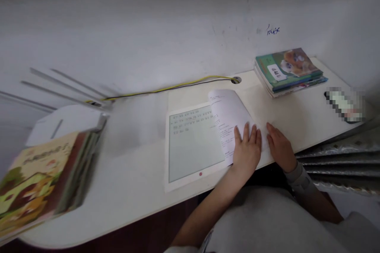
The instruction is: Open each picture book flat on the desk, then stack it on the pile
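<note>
My left hand (247, 148) lies flat with spread fingers on a printed white sheet of paper (230, 110). The sheet curves a little at its top and covers the right part of a white-framed writing tablet (192, 154). Rows of small dark characters show near the top of the tablet's grey-green screen, and a red dot sits on its lower frame. My right hand (280, 147) rests beside the sheet's right side near the desk edge, fingers stretched out, holding nothing visible. Whether its fingertips touch the paper I cannot tell.
A stack of books (287, 69) stands at the back right, with a blurred-out phone-like object (344, 104) beside it. Picture books (38, 182) lie at the left by a white device (65, 120) with metal rods. A yellow cable (178, 85) runs along the wall into a desk hole (236, 80).
</note>
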Motion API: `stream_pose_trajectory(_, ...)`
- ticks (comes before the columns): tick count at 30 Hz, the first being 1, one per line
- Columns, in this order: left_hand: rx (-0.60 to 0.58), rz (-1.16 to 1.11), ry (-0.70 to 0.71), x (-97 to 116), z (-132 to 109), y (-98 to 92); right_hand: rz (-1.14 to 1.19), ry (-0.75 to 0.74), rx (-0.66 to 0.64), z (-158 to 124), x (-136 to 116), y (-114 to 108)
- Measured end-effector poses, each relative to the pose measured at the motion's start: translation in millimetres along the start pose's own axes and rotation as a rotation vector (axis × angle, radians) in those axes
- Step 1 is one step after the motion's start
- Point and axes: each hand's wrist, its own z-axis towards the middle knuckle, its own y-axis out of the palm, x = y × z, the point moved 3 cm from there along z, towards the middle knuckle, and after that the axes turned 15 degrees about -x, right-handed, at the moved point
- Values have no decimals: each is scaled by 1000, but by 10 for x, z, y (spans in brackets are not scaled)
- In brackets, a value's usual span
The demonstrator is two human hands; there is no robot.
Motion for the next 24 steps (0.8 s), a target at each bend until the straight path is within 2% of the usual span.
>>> stream_pose_trajectory(11,27,36,43,69,74,27,131,31,20,-15,43,-31)
stream_pose_trajectory(18,26,30,19,87,120,13,182,38,28,-48,111,-46)
stream_pose_trajectory(24,29,124,114,116,112,21,243,44,27,-38,117,-47)
